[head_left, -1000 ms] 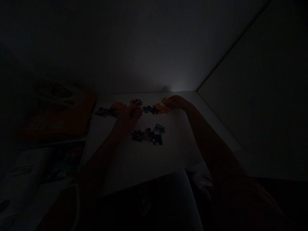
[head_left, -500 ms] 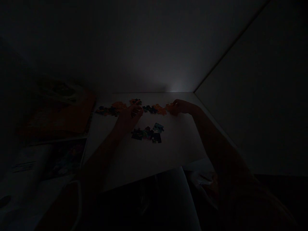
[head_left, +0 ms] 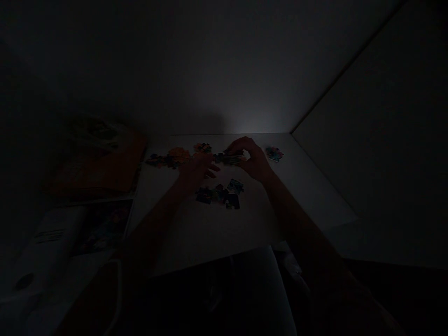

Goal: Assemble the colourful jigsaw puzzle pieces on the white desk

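Observation:
The scene is very dark. On a white table lie jigsaw puzzle pieces in several groups. My right hand (head_left: pixel 257 163) is curled, thumb and fingers closed around several puzzle pieces (head_left: pixel 235 156) at the back of the table. Just left of it, my left hand (head_left: pixel 198 173) hovers with its fingers apart, and nothing shows in them. Behind and beside that hand are an orange pile (head_left: pixel 178 155) and a small mixed pile (head_left: pixel 203 147). Nearer to me is a loose group of dark and bluish pieces (head_left: pixel 235 186). A blue and pink pile (head_left: pixel 274 153) sits right of my right hand.
A wall (head_left: pixel 210 70) rises behind the white table (head_left: pixel 217 238), and another surface stands at the right. Left of the table are an orange bag or packet (head_left: pixel 94 168), a dark picture (head_left: pixel 105 226) and a white box-like thing (head_left: pixel 52 238).
My right hand has moved left from the orange pieces, and the blue and pink pile now shows. The fingers of my left hand have spread from a curled pose. The view has shifted slightly.

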`<act>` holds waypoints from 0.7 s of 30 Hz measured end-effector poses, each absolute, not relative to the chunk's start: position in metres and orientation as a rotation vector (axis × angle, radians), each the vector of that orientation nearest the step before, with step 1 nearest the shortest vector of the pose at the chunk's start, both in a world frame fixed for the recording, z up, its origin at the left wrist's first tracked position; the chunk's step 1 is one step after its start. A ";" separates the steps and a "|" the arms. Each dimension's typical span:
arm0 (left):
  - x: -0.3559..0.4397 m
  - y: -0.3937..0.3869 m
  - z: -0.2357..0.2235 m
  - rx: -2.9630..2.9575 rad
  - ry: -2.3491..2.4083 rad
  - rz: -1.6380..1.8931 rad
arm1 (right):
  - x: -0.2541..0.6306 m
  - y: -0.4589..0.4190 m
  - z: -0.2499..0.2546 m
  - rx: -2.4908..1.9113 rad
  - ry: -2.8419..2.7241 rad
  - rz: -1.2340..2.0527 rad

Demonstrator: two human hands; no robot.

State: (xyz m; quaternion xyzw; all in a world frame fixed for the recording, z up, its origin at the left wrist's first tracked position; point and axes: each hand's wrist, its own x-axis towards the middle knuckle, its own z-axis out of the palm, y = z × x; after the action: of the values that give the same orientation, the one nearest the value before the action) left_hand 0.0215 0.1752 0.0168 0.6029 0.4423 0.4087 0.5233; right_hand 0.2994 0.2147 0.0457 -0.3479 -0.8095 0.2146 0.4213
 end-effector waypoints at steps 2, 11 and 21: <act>0.023 0.174 0.019 1.353 1.067 0.995 | 0.282 0.210 0.036 -0.808 -2.089 0.482; 0.019 0.167 0.024 1.428 1.115 1.060 | 0.280 0.205 0.017 -0.570 -2.082 0.593; 0.015 0.176 0.036 1.256 1.352 1.204 | 0.420 0.225 0.020 -1.693 -1.820 0.253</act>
State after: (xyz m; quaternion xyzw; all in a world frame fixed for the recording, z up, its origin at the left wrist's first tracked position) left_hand 0.0154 0.1755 0.0361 0.5086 0.5472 0.4873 0.4522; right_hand 0.4198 0.2246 0.0199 -0.6429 -0.6911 0.0961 0.3160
